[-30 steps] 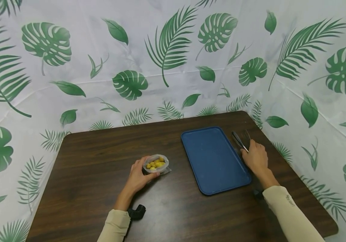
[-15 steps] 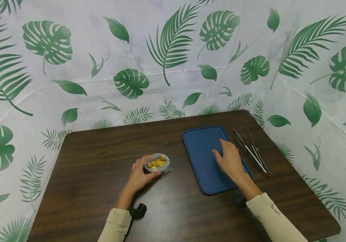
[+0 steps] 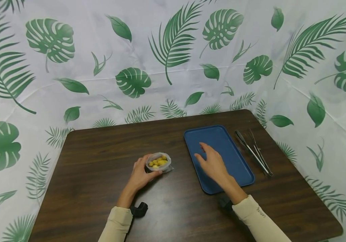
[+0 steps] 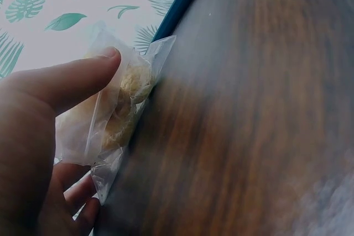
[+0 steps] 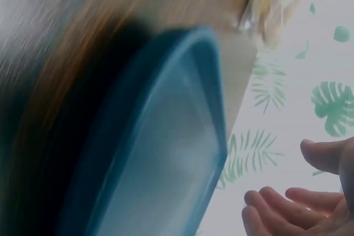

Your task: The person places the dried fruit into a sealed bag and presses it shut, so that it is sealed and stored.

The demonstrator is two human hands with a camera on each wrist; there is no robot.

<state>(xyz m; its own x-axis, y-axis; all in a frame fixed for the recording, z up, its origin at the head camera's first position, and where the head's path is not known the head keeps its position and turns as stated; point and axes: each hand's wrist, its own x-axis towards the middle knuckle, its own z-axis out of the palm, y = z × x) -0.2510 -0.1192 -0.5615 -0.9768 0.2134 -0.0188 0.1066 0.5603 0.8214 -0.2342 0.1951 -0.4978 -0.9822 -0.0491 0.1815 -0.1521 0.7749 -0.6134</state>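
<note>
A clear plastic bag point(image 3: 168, 164), its mouth open upward, stands on the table with several small yellow, potato-like pieces point(image 3: 158, 162) inside. My left hand point(image 3: 139, 175) grips the bag from its left side, thumb at the front. In the left wrist view the thumb presses on the bag point(image 4: 80, 142) and the fingers curl behind it. Over the left part of a blue tray point(image 3: 230, 149) hovers my right hand point(image 3: 214, 165), holding nothing. Its thumb and fingers are spread apart in the right wrist view.
Metal tongs point(image 3: 253, 153) with dark tips lie on the brown table point(image 3: 106, 151), right of the tray. A leaf-patterned white cloth point(image 3: 94, 97) hangs behind the table and along its right side.
My right hand has left the tongs on the table and moved left across the tray toward the bag. The left hand keeps its hold on the bag in the same place.
</note>
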